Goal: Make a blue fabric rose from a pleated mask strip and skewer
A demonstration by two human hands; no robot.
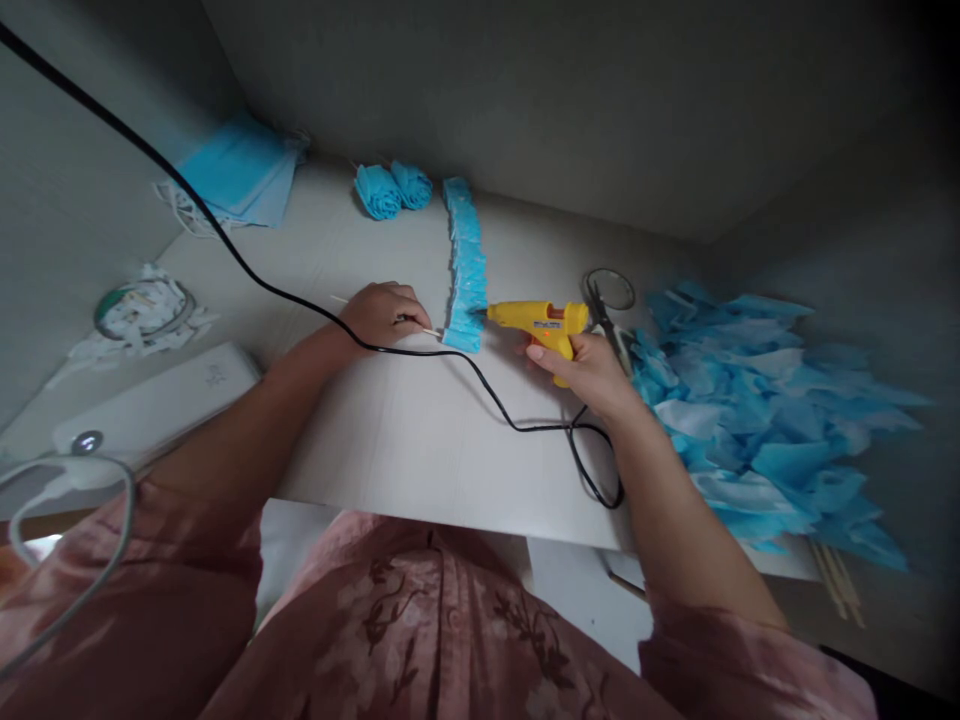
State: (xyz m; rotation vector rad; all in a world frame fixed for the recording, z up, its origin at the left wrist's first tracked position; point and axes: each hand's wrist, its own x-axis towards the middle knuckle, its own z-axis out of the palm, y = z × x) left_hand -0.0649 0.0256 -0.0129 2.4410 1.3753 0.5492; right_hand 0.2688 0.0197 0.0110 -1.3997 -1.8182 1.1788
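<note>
Presently: observed black cord (536,429) looping on tabletop (390,440) between 4 and 5 o'clock, clock centred on near end of pleated blue strip (466,265). Holding yellow glue gun (525,316) in right grip (596,375) at 3 o'clock, pointing it at strip's side; contact not determinable. Holding thin pale stick (431,331) in narrow left grip (379,315) at 9 o'clock, directing it at strip's near end. Found strip flat, running to 12 o'clock. Logged farther: scissors (602,316), 3 o'clock; heap of blue pieces (750,410), 3–4 o'clock; two blue roses (382,193), 11 o'clock; stacked masks (240,170), 10 o'clock.
</note>
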